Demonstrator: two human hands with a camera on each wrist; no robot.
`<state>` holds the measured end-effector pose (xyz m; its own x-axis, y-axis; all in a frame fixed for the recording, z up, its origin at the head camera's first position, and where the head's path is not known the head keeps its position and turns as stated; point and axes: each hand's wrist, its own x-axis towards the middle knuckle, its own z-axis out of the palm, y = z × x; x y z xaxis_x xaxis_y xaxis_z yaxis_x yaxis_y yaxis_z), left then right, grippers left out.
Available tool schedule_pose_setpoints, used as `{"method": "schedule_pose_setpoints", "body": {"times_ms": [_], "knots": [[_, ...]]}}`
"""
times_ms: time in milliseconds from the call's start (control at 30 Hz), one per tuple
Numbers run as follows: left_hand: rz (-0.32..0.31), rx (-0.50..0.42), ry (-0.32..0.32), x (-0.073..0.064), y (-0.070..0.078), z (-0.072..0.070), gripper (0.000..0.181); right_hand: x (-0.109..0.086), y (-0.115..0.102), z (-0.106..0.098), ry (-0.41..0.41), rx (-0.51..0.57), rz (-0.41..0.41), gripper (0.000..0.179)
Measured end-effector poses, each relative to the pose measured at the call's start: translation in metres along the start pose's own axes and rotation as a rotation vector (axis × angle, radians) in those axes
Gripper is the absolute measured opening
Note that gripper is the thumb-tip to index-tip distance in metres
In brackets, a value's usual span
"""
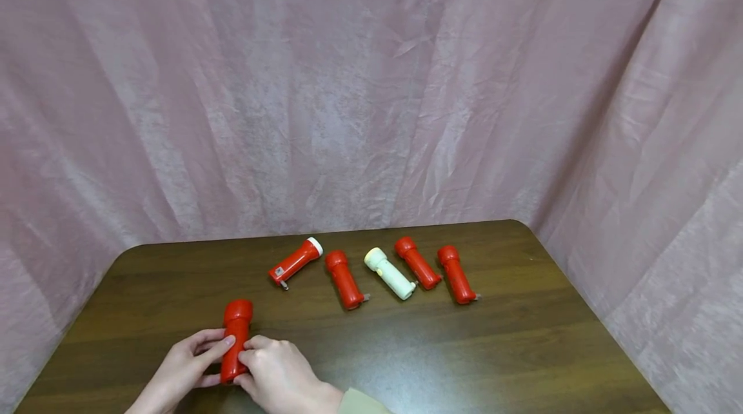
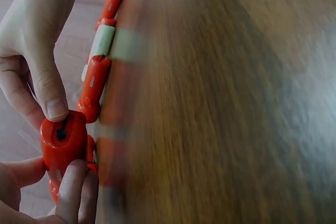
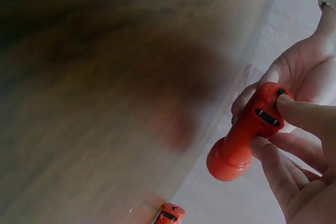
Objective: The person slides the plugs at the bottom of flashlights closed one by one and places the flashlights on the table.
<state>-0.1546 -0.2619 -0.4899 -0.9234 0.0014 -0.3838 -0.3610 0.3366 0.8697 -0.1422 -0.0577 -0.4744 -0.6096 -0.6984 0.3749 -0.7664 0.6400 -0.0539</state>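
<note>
Both hands hold one red flashlight (image 1: 237, 336) close over the front left part of the table. My left hand (image 1: 184, 362) grips its body from the left, with the thumb lying across it. From the right, my right hand (image 1: 280, 367) pinches the body near the tail end. The head of the flashlight points away from me. In the right wrist view, the tail of the red flashlight (image 3: 247, 129) shows a dark slot with two pale marks and a small black part, with a fingertip right at it. The left wrist view shows a thumb at the same black part.
Farther back on the brown wooden table (image 1: 441, 349) lie a red flashlight with a white head (image 1: 296, 260), a pale green flashlight (image 1: 391, 275) and several all-red flashlights, one of them (image 1: 346, 282) near the middle. Small metallic pieces stick out at their tails. Pink curtains (image 1: 348, 91) hang behind.
</note>
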Motion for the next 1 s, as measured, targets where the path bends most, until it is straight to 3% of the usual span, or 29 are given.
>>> {"method": "schedule_pose_setpoints", "body": {"times_ms": [467, 1000], "knots": [[0.025, 0.020, -0.037, 0.003, -0.007, -0.004, 0.061, 0.006, -0.005, 0.007, -0.034, 0.002, 0.026, 0.008], [0.043, 0.117, -0.001, 0.004, -0.008, -0.004, 0.060, 0.009, -0.011, 0.011, -0.060, -0.043, 0.022, 0.005]]}}
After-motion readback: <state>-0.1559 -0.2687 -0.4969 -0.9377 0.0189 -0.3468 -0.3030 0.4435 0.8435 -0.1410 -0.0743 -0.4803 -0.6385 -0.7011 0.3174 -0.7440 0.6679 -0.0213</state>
